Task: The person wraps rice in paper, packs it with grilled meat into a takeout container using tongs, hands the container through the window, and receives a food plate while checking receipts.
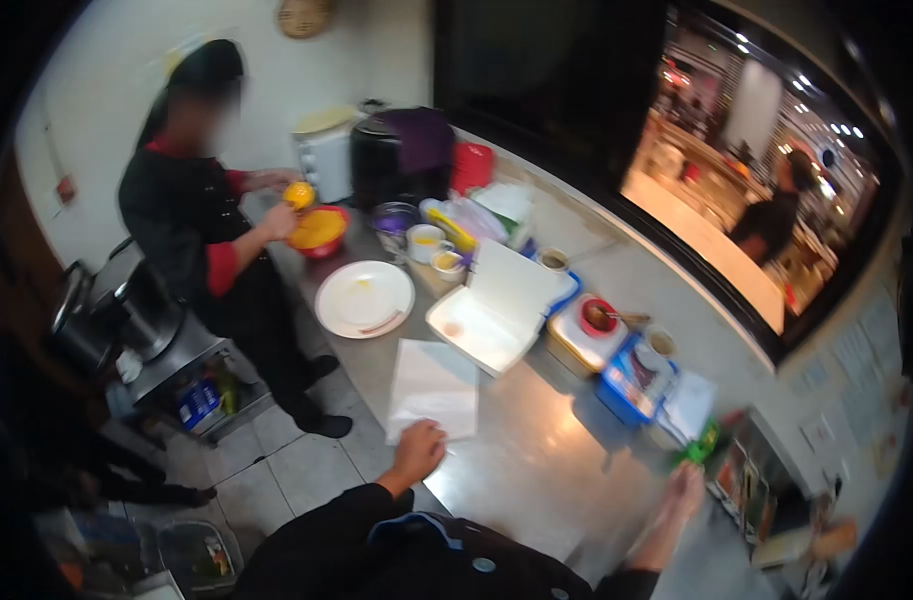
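– Where's the white sheet?
– Flat on the table, beside the open white box. The left hand curls at its near edge; whether it pinches, I can't tell.
– And the right hand?
– At the green object, blurred; I can't tell its grip either.

So I'm in a black top, with a curved strip of blue trim up near the neck and a couple of round greyish-blue buttons down the front. Left sleeve's black, right sleeve's black too, ending partway along my forearm. Both hands bare, right hand kinda blurry, left hand clearer.
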`<state>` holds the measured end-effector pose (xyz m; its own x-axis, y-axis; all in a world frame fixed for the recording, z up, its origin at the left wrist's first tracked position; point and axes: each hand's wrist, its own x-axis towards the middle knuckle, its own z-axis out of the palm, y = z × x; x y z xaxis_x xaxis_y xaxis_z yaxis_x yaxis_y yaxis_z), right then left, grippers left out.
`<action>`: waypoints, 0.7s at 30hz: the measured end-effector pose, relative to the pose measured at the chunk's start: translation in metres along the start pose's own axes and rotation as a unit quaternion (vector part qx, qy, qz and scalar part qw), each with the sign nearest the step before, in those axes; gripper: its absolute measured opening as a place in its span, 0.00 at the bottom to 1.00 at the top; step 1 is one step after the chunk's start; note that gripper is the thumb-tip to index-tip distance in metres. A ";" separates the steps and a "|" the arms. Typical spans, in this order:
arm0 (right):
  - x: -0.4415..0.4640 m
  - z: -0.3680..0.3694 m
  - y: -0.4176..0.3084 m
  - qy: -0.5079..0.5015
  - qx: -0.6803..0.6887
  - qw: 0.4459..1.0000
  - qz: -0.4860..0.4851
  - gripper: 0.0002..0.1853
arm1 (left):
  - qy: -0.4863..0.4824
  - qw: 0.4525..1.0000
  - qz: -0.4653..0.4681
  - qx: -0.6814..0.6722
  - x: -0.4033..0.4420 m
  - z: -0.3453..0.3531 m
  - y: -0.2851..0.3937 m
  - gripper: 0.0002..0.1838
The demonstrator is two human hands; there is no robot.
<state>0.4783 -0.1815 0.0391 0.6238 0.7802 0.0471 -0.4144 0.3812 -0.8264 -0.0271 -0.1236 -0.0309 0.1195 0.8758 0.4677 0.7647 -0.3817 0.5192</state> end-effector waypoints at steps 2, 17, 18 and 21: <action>-0.041 0.047 0.044 0.011 0.036 0.997 0.064 0.10 | -0.017 1.000 0.005 -0.014 0.000 -0.003 -0.005 0.10; -0.073 0.112 0.097 0.012 0.066 0.978 0.196 0.04 | -0.062 0.997 -0.002 -0.048 -0.003 -0.014 -0.010 0.14; -0.071 0.115 0.092 0.009 0.063 0.978 0.196 0.04 | -0.078 0.996 -0.016 -0.041 -0.003 -0.012 -0.009 0.14; -0.066 0.125 0.077 0.005 0.057 0.985 0.165 0.05 | -0.070 0.997 0.010 -0.035 -0.007 -0.007 -0.013 0.15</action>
<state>0.3221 -0.1420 0.0423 0.4492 0.8661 -0.2193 -0.6668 0.1616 -0.7275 -0.0421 -0.1272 -0.0360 0.2261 0.8984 0.3766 0.7154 -0.4155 0.5618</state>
